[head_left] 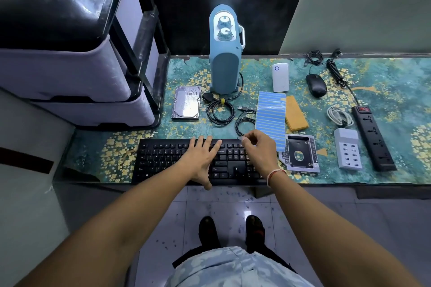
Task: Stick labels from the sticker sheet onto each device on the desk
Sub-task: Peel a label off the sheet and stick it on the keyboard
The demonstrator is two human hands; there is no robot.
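Pinching what looks like a small label (243,139), the right hand (258,147) hovers over the keyboard's (168,161) top-right edge. Left hand (202,156) lies flat, fingers spread, on keys just left of it.

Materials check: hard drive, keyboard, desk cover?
Hard drive: bare metal top, going by its mirror-like silver glare. Keyboard: matte black plastic, probably; no shine on keys. Desk cover: printed teal-gold sheet, likely vinyl or laminate; torn, peeling back edge.

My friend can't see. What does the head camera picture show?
A person's left hand rests flat on a black keyboard while the right hand pinches a small label above it. A blue sticker sheet, hard drive, mouse and power strip lie on the desk.
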